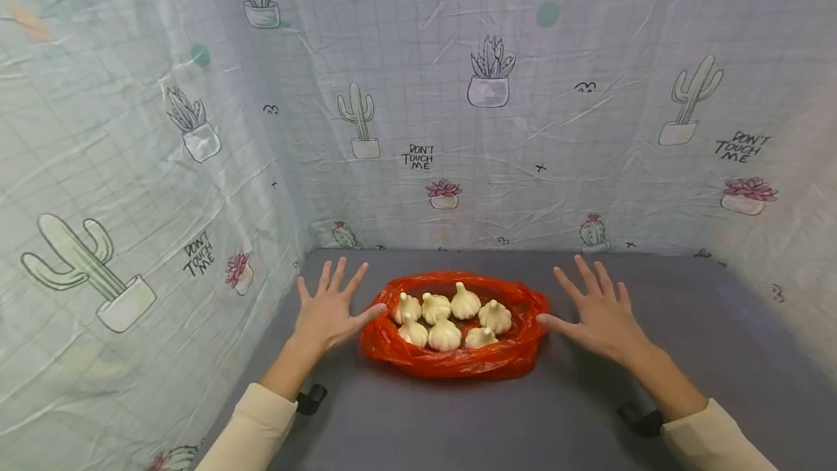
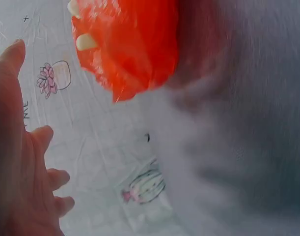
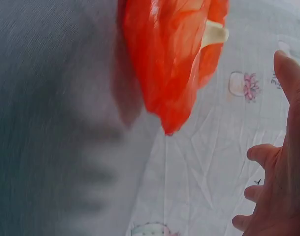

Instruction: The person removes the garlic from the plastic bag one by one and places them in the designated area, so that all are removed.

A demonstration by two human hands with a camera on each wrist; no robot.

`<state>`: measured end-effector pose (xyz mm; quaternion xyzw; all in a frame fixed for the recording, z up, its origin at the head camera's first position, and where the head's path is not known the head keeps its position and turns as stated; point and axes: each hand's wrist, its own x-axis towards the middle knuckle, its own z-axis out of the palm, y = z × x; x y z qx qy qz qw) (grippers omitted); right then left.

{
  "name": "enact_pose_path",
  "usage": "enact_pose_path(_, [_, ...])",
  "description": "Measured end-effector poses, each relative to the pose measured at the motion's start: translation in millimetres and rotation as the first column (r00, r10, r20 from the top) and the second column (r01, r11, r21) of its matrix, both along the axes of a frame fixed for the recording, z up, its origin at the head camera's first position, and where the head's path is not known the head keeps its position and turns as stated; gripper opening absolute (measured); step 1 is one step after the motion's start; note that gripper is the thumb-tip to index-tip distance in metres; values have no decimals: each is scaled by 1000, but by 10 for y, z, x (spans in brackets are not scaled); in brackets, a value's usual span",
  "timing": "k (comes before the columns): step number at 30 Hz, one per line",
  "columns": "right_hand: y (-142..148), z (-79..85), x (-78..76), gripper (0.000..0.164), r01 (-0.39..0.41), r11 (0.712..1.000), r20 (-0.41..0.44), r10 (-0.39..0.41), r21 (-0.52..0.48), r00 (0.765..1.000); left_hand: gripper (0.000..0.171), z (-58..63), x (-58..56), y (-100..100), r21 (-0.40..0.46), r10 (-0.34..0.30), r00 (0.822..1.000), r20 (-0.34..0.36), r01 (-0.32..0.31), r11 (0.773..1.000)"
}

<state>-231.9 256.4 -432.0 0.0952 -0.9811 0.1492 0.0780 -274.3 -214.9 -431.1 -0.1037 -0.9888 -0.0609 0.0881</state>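
Several pale garlic bulbs (image 1: 445, 334) lie inside an open red plastic bag (image 1: 451, 365) with its rim rolled down, in the middle of the grey table. To the left of the bag, my left hand (image 1: 327, 315) is held up with fingers spread, its thumb close to the bag's edge. On the other side my right hand (image 1: 601, 318) is spread the same way, thumb pointing at the bag. Neither hand holds anything. Both wrist views show the red bag (image 2: 135, 49) beside the stretched fingers, with garlic stems poking above its rim.
The grey table (image 1: 418, 420) meets a fabric backdrop (image 1: 405, 93) printed with cacti behind it and at both sides. Two black objects, a left one (image 1: 312, 399) and a right one (image 1: 641, 420), are near the forearms.
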Motion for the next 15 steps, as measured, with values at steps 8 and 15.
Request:
enact_pose_path(8, [-280,-67,-28,95,-13,995,-44,9,-103,999,88,-179,-84,158,141,-8,1000,16,5,990])
enact_pose_path(15, [-461,-144,-56,86,-47,978,-79,31,-203,996,81,-283,-161,265,330,-17,999,49,0,944])
